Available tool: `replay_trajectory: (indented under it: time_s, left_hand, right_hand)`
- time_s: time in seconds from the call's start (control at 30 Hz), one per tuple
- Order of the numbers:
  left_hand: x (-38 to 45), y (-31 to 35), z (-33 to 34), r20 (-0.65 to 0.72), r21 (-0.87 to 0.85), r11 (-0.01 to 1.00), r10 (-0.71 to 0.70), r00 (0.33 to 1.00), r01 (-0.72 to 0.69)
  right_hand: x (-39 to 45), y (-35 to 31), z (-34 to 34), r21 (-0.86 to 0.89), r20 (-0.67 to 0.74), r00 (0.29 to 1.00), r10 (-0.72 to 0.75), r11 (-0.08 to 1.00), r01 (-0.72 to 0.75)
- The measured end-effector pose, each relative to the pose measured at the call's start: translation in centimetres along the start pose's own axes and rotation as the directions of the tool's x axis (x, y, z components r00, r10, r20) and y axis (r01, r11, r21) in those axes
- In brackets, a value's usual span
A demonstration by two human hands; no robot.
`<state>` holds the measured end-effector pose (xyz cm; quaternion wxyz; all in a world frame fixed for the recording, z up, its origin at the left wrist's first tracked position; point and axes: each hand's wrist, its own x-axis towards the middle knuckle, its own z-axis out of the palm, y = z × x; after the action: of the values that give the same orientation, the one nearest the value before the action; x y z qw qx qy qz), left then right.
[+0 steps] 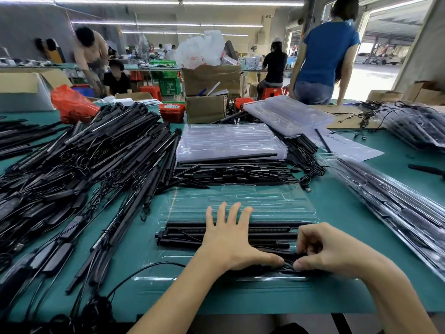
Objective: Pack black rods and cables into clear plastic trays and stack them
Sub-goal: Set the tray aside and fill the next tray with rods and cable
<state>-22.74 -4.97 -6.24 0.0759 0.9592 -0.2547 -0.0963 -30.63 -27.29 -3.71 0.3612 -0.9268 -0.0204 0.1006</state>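
Observation:
A clear plastic tray [240, 198] lies open on the green table in front of me. Black rods [183, 233] fill its middle slots. My left hand [228, 237] lies flat on the rods with fingers spread and its thumb against a bundled black cable [286, 262] in the tray's near slot. My right hand [322, 249] has its fingers curled over that cable and pinches it between thumb and fingertips. Part of the cable is hidden under both hands.
A large heap of black rods and cables [79, 169] covers the left. Short black rods [231, 172] lie behind the tray, with empty clear trays [228, 141] stacked beyond. Packed trays [397, 203] lie at the right. Cardboard boxes [207, 108] and people stand further back.

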Motion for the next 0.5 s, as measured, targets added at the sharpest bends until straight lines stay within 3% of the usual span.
replay_trajectory:
  time_s: [0.5]
  left_hand:
    - [0.1, 0.4, 0.8, -0.074, -0.011, 1.0, -0.003, 0.997, 0.002]
  right_hand:
    - [-1.0, 0.1, -0.5, 0.007, 0.066, 0.996, -0.059, 0.998, 0.059]
